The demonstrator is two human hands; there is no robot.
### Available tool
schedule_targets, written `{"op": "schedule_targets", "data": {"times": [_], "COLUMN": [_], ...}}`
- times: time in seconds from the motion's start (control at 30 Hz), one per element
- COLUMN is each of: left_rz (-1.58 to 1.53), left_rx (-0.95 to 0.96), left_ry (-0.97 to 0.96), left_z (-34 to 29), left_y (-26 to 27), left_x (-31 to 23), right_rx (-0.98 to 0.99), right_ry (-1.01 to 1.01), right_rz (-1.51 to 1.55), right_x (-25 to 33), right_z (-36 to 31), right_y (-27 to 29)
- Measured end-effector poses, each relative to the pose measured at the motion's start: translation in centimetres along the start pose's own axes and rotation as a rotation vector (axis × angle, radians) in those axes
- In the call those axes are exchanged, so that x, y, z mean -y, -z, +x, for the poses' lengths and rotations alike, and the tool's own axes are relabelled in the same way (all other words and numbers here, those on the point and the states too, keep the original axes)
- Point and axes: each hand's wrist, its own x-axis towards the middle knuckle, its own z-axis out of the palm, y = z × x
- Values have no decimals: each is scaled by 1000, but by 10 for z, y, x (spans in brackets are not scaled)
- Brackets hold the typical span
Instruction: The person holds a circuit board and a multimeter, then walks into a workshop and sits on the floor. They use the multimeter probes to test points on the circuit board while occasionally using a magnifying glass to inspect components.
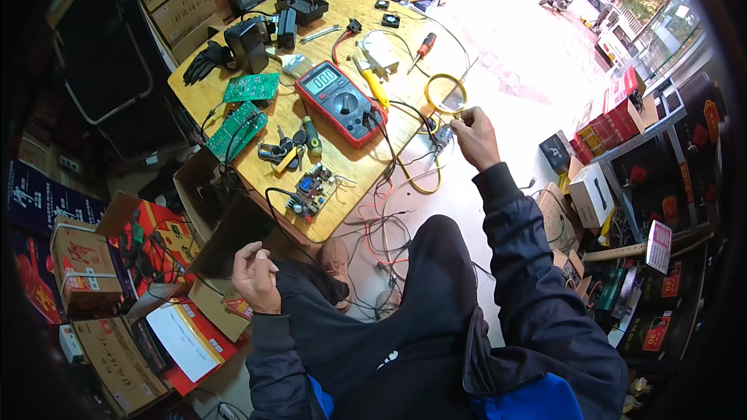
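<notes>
My right hand is closed in a pinch at the table's right edge. It grips the lower side of a yellow ring; whether this is a roll of tape or a rimmed lens is unclear. My left hand hangs over my left thigh, fingers curled in with nothing visible in them. A red multimeter lies face up on the table, leads plugged in. Near it are a green-handled screwdriver, a bunch of keys, a small circuit board and two green circuit boards.
The yellow table also carries black gloves, an orange screwdriver, a wrench and black housings. Cables tangle on the floor by my feet. Cartons crowd the left; a shelf stands right.
</notes>
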Motion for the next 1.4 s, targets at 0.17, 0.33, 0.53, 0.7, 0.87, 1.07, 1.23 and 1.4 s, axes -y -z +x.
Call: {"op": "schedule_targets", "data": {"times": [0.17, 0.33, 0.53, 0.7, 0.87, 1.07, 1.23, 1.4], "left_rz": [1, -14, -26, -36, -11, 20, 0, -12], "left_rx": [-5, 1, -6, 7, -8, -39, -47, -32], "left_ry": [-33, -13, 7, 38, -7, 1, -20, 8], "left_z": [8, 8, 8, 10, 14, 24, 31, 31], "left_y": [-10, -15, -19, -23, -27, -21, -16, -13], "left_x": [5, 5, 1, -1, 4, 11, 12, 8], "right_rx": [118, 144, -68, 50, 111, 152, 229, 334], "right_ry": [-43, 56, 327, 461, 617, 577, 307, 80], "right_rz": [-107, -213, -133, 1, 89, 241, 375, 371], "right_x": [4, 3, 35, 105, 165, 180, 145, 89], "right_z": [28, 46, 45, 44, 43, 30, 16, -36], "right_y": [-13, -20, -4, -10, -40, -38, -10, -27]}}
